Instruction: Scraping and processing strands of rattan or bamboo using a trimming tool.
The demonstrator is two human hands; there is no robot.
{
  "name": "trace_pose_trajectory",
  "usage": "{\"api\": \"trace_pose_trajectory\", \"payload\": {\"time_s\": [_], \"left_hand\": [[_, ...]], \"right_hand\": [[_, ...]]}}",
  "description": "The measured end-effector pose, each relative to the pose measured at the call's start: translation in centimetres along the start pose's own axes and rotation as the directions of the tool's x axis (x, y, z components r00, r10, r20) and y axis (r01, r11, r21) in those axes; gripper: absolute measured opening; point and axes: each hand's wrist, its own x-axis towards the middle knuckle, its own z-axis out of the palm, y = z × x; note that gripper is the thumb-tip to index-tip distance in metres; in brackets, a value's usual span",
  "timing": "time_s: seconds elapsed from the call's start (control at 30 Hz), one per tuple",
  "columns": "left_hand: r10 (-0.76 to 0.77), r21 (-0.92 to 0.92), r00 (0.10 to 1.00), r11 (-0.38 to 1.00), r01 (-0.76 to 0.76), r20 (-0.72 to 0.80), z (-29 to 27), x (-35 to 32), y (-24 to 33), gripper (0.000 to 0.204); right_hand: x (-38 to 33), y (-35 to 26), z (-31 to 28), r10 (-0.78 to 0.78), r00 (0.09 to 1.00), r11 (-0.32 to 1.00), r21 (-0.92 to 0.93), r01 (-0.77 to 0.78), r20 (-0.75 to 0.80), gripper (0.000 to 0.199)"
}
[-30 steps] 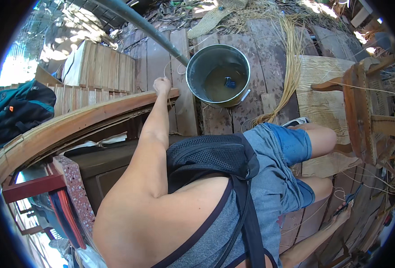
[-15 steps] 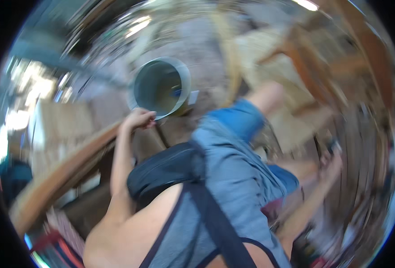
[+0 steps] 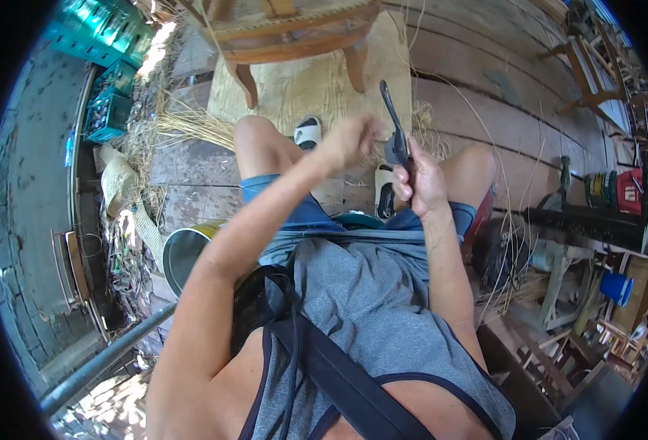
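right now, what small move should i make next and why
Probably ease the left hand slightly right, toward the dark tool: the right hand grips that tool, and the left appears beside it, just short of touching. Blur hides whether its curled fingers hold anything.

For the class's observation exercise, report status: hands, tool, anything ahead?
Right fingers holding black tool. Left fingers near it, blurred; hold unclear. Wooden chair standing ahead.

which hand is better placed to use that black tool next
Probably the right hand: it holds the black tool, while the left hand, blurred, is beside the tool and does not appear to grip it.
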Motion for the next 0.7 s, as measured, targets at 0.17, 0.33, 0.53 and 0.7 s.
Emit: {"api": "trace_pose_trajectory", "payload": {"time_s": [0.17,0.33,0.53,0.7], "left_hand": [[-0.029,0.19,1.0,0.981,0.027,0.009,-1.4,8.4,-9.0,0.026],[0.113,0.415,0.948,0.879,-0.235,0.297,-5.0,8.4,-8.9,0.032],[-0.491,-0.605,0.87,0.682,0.411,0.038,-14.8,-0.2,-15.3,0.043],[-0.992,-0.675,0.058,0.12,0.728,-0.113,-5.6,-16.7,-32.3,0.049]], "right_hand": [[-5.4,-1.4,-5.2,-0.165,0.955,0.946,-0.315,0.082,-0.248,0.037],[-6.8,-0.6,-6.1,-0.29,0.903,0.787,-0.616,0.036,-0.317,0.027],[-0.8,3.2,-3.6,0.136,0.968,0.895,-0.392,-0.211,-0.21,0.024],[5.0,5.8,-0.6,0.409,0.903,0.89,-0.162,-0.427,-0.135,0.034]]}}
